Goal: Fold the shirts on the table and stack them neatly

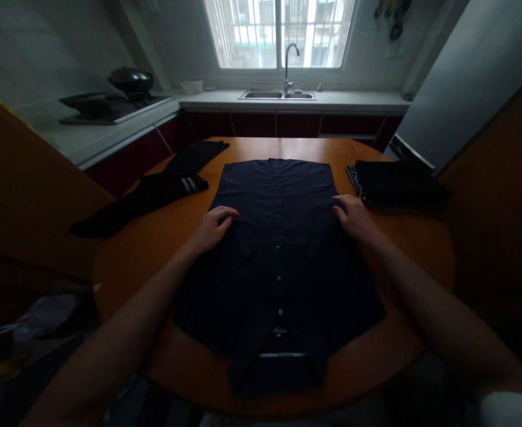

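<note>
A dark navy button-up shirt [279, 219] lies spread front up, its collar [279, 373] toward me and its hem at the far side. Small pale buttons run down its middle. My left hand [212, 229] rests at the shirt's left side edge, fingers reaching over the cloth and thumb apart from them. At the opposite edge, my right hand [355, 216] touches the fabric in much the same way, thumb and fingers apart. Both hands look open, with no cloth visibly pinched. The sleeves are hard to make out in the dark fabric.
Beneath the shirt is a round wooden table [154, 261]. Black clothing with pale stripes [154, 193] lies at the left, and folded black cloth [397, 184] at the right. Beyond stand a counter with a sink [263, 95], a stove with a pan [131, 80], and a fridge [470, 77].
</note>
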The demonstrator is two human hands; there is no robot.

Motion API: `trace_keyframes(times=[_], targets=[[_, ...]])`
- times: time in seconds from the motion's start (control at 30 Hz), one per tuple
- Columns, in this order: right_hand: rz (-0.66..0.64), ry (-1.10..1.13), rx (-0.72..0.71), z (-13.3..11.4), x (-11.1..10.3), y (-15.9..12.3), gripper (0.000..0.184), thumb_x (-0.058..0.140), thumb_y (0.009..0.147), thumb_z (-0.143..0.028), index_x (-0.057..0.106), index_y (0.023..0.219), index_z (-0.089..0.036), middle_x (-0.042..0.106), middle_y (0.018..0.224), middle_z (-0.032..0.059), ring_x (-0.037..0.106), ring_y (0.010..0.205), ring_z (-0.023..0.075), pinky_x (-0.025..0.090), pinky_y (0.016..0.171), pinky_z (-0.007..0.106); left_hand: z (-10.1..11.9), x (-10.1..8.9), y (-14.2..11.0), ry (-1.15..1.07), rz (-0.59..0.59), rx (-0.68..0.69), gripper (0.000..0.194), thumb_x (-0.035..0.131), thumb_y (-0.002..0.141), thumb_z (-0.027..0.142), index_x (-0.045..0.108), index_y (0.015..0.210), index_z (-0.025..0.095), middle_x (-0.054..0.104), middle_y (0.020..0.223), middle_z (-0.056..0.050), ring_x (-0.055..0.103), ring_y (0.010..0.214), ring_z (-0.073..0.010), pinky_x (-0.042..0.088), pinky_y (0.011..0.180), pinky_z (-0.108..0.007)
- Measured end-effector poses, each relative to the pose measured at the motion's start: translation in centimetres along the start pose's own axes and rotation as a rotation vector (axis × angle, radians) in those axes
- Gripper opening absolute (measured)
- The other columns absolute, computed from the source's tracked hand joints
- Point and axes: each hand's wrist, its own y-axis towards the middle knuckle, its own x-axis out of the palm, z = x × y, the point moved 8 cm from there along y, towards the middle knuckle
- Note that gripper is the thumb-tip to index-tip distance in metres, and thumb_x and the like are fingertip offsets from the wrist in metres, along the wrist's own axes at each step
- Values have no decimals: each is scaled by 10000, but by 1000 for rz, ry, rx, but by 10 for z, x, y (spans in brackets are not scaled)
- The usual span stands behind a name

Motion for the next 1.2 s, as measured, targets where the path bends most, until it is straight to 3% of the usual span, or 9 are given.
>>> trace_keyframes(times=[0.07,0.2,0.43,0.7,0.8,1.07,1.13,1.2], targets=[[17,55,88,24,-13,6,325,524,927,-253,729,1160,-157,740,1151,145,691,1062,273,523,963,409,0,1,0,0,-7,-7,278,494,924,335,709,1056,215,698,1190,-83,640,1130,-245,465,1077,-473],[-102,66,204,49,-15,6,195,615,881,-260,774,922,-154,777,943,118,716,861,251,539,810,353,1,0,0,-6,-7,-8,285,495,923,352,711,1051,216,699,1185,-85,645,1115,-249,470,1072,-479],[-354,234,126,29,5,-2,181,725,792,-360,753,798,-181,754,775,45,671,690,188,508,629,280,2,0,0,3,-12,-23,289,498,924,372,709,1055,223,700,1190,-82,644,1118,-251,469,1073,-485],[-321,176,116,30,5,-1,155,712,772,-335,738,778,-182,723,725,31,645,655,173,491,610,269,2,1,0,-12,-7,1,291,501,930,374,709,1053,211,704,1172,-92,649,1115,-253,471,1065,-478],[-230,85,137,30,0,-1,184,647,835,-327,757,835,-180,751,801,69,671,712,195,510,674,293,1,1,0,-9,-8,-5,286,502,928,373,707,1052,218,705,1173,-86,648,1118,-250,471,1066,-475],[294,147,191,38,-49,4,352,441,904,-227,748,1055,-145,747,1065,146,687,999,274,532,911,396,-1,0,0,2,-4,-15,283,493,928,369,707,1056,234,696,1193,-80,641,1136,-251,465,1076,-475],[332,148,129,29,-50,3,383,416,909,-210,740,1104,-153,725,1120,152,662,1074,288,509,987,436,0,0,0,-1,-4,-14,283,491,927,362,708,1053,231,696,1192,-82,641,1135,-253,465,1074,-476],[267,156,17,12,-39,3,404,402,922,-198,735,1149,-169,696,1191,151,632,1149,293,470,1060,471,1,1,0,-5,-10,-15,282,491,927,358,708,1055,230,696,1196,-82,642,1131,-254,467,1072,-477]])
